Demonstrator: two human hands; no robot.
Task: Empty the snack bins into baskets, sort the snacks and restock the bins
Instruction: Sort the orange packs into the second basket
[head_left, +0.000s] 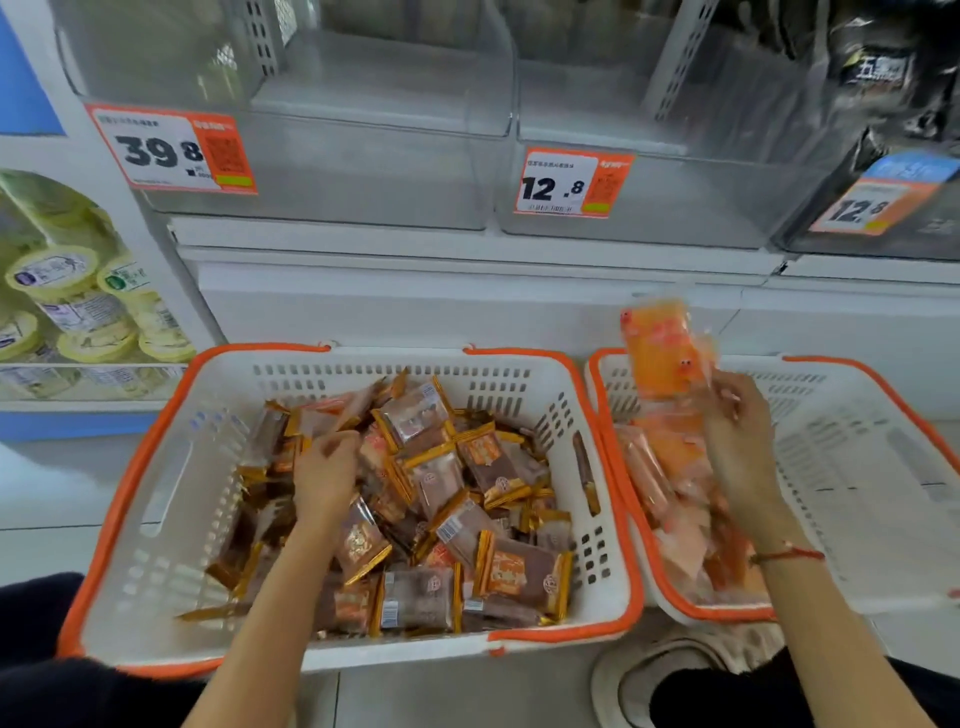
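Your right hand (737, 415) pinches an orange pack (660, 348) by its edge, held up over the right basket (883, 467), where more orange packs (675, 467) lie. Your left hand (327, 467) has fingers curled down among the brown packs (467, 493) in the left basket (156, 467); grip unclear. Clear bins (363, 130) sit on the shelf above.

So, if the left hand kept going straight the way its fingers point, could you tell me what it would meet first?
The left hand reaches forward and slightly right into the left basket, so it would likely meet the brown snack packets piled just ahead, then the basket's far wall; depth is hard to judge.
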